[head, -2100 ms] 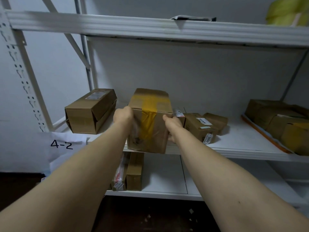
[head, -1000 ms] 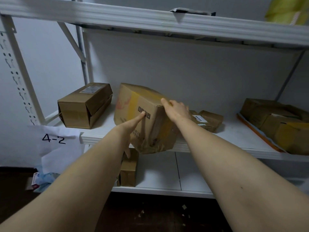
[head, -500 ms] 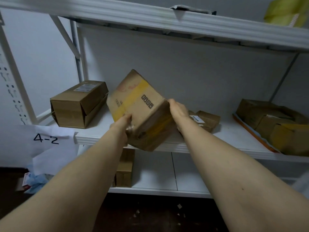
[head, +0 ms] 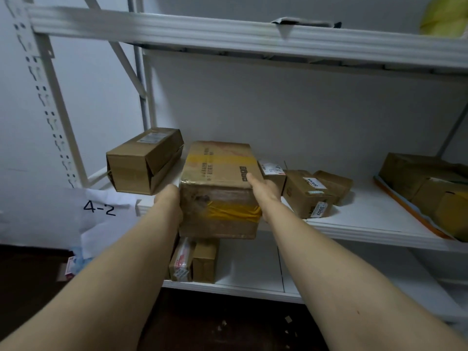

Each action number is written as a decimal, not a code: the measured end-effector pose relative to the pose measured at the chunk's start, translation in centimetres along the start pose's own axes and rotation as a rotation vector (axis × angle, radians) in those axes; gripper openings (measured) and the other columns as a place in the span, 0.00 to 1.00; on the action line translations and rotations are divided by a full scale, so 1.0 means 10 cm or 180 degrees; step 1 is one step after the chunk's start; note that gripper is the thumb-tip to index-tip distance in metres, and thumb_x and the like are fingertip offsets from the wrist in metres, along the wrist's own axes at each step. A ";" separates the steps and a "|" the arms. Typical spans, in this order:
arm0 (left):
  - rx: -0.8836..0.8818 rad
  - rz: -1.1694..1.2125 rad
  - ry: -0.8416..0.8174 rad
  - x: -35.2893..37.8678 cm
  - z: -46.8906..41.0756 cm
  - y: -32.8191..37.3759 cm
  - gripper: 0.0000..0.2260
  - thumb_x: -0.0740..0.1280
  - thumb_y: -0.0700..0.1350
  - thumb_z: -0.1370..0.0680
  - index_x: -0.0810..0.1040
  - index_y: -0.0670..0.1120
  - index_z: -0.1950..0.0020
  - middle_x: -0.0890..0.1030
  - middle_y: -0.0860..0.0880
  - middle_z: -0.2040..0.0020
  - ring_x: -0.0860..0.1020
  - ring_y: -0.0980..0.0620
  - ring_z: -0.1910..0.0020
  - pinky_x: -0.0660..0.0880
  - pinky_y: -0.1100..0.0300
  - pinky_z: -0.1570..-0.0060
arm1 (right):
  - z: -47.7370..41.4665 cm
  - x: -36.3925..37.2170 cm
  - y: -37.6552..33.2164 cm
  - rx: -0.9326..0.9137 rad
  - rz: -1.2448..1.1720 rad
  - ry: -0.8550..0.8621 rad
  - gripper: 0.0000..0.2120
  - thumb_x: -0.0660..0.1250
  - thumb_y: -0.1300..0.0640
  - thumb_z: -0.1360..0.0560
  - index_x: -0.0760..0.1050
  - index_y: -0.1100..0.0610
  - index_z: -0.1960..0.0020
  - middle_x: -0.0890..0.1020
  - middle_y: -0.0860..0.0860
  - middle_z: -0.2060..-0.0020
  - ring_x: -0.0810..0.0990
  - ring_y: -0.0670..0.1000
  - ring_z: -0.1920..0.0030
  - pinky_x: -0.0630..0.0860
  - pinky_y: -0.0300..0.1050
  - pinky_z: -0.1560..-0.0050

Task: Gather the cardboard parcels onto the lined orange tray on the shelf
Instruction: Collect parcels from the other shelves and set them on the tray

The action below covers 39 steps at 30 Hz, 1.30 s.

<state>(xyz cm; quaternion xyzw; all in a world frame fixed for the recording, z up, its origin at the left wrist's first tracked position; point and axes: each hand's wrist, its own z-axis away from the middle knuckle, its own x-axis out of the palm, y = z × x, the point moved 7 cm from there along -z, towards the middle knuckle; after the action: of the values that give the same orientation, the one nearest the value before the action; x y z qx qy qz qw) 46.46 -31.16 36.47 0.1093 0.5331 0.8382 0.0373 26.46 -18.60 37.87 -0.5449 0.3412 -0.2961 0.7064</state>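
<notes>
Two hands hold a taped box (head: 219, 184).
The left hand (head: 168, 201) and right hand (head: 264, 192) grip its sides; an orange tray (head: 410, 208) lies well to their right.

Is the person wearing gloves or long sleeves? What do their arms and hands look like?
No gloves and no long sleeves. The left hand and right hand are bare, with no rings that I can see. The left forearm and right forearm are bare too, all the way to the picture's edge: no watch, bracelet or cuff shows.
</notes>
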 end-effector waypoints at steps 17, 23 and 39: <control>-0.0717 -0.0710 -0.1129 0.03 0.53 -0.57 0.38 0.76 0.65 0.41 0.75 0.41 0.41 0.80 0.41 0.49 0.78 0.43 0.52 0.77 0.52 0.52 | 0.38 -0.75 0.48 0.0319 -0.0365 0.0462 0.13 0.53 0.60 0.19 0.76 0.56 0.50 0.80 0.55 0.51 0.77 0.54 0.53 0.76 0.48 0.48; -0.0695 -0.1560 -0.1125 -0.23 0.95 -0.47 0.51 0.77 0.64 0.46 0.64 0.40 0.31 0.73 0.39 0.36 0.72 0.38 0.38 0.65 0.40 0.32 | 0.79 -0.58 0.69 0.0715 -0.0209 -0.0071 0.22 0.58 0.45 0.20 0.69 0.55 0.32 0.75 0.55 0.36 0.75 0.59 0.37 0.71 0.54 0.35; -0.0830 -0.3180 -0.0867 -0.70 1.81 -0.42 0.54 0.70 0.72 0.42 0.63 0.38 0.28 0.74 0.37 0.35 0.76 0.38 0.39 0.77 0.45 0.44 | 1.67 -0.56 1.17 0.1889 0.1216 -0.1531 0.37 0.61 0.31 0.30 0.68 0.56 0.31 0.70 0.62 0.33 0.68 0.72 0.36 0.70 0.76 0.46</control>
<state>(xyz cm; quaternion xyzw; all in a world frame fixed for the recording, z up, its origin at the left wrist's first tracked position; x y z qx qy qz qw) 57.08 -14.57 39.03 -0.0556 0.4019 0.7558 0.5139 37.15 -2.01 30.31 -0.2985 0.1615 -0.1097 0.9342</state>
